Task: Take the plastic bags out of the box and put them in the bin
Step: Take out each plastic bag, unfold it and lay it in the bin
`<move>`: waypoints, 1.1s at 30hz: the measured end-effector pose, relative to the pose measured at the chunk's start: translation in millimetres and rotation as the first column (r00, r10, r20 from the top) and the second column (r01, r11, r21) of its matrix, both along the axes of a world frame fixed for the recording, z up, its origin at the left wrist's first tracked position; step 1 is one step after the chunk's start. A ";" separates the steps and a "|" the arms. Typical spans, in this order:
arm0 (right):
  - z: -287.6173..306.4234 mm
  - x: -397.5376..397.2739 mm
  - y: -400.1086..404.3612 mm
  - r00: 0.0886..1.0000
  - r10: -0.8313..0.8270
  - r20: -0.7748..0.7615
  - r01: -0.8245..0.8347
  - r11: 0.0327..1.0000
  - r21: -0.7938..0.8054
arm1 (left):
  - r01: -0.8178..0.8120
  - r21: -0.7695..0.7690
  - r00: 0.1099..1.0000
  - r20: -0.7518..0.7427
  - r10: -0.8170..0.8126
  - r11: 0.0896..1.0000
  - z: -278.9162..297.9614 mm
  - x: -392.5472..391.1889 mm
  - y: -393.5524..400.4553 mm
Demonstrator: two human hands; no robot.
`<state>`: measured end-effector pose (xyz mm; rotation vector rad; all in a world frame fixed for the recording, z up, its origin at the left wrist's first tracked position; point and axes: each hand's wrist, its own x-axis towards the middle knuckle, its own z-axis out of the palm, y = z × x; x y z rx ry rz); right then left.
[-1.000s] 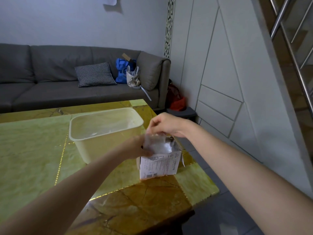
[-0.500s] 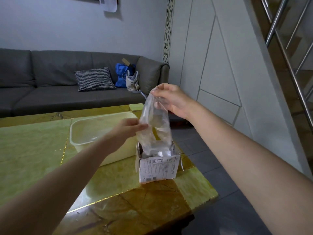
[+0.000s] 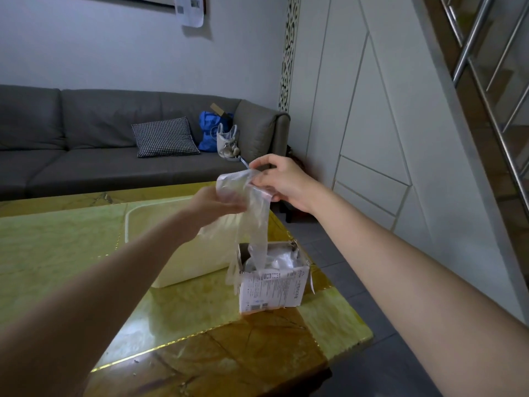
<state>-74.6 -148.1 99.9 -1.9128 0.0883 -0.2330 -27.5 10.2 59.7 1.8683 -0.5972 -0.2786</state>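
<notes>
Pinching a clear plastic bag (image 3: 254, 213) above the box (image 3: 273, 285), your right hand (image 3: 282, 181) and left hand (image 3: 217, 204) both grip it beside the bin (image 3: 189, 270)

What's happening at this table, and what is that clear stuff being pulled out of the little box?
A person is pulling a clear plastic bag up out of a small cardboard box on the yellow-green table. The right hand pinches the top of the bag, and the left hand grips it just beside. The bag's lower end reaches down into the box, where more plastic shows. A pale plastic bin stands right behind the box, open and waiting. The bag has not gone into it yet.
</notes>
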 end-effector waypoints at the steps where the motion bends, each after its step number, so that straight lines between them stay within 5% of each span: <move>1: 0.3 0.4 0.4 1.000 0.024 -0.008 -0.024 0.998 -0.051 | -0.006 -0.005 1.000 -0.016 0.006 1.000 -0.4 -0.8 -0.1; 5: 1.9 -0.4 -2.1 0.983 0.149 -0.106 -0.168 0.965 -0.202 | 0.028 0.091 0.999 -0.024 -0.026 0.995 -1.7 -0.9 5.3; 11: 3.3 9.9 -0.6 0.993 0.022 0.119 -0.026 0.999 0.033 | 0.035 0.199 0.999 -0.024 -0.030 0.979 -0.6 4.5 19.4; 13: 5.8 13.5 -5.0 0.987 -0.057 0.150 0.039 0.992 0.118 | -0.077 0.209 0.996 -0.030 0.085 0.975 0.4 10.9 32.8; 17: -2.8 28.0 -7.1 0.973 -0.174 0.153 0.159 0.982 0.106 | -0.261 -0.106 0.952 -0.196 0.237 0.960 4.5 36.1 64.8; 21: -21.4 52.9 6.2 0.967 -0.226 0.115 0.229 0.973 -0.012 | -0.632 -0.158 0.775 -0.094 0.625 0.759 -0.9 70.0 88.3; 24: -39.6 75.0 21.4 0.989 -0.148 0.028 0.150 0.981 -0.126 | -0.701 -0.175 0.682 0.115 0.722 0.691 -6.4 83.6 93.9; 27: -59.9 97.8 35.5 0.995 -0.071 -0.072 0.053 0.971 -0.234 | -0.540 -0.086 0.740 0.426 0.521 0.837 -14.6 88.0 86.1; 29: -71.1 109.9 43.5 0.986 -0.042 -0.160 -0.015 0.941 -0.337 | -0.386 0.158 0.820 0.511 0.259 0.909 -25.6 92.0 77.7; 31: -80.9 117.1 49.5 0.975 -0.029 -0.220 -0.071 0.898 -0.433 | -0.217 0.474 0.901 0.433 -0.011 0.854 -39.2 92.9 68.3; 33: -89.6 123.2 52.8 0.972 -0.015 -0.235 -0.110 0.853 -0.510 | -0.129 0.621 0.932 0.342 -0.119 0.773 -55.4 94.3 60.3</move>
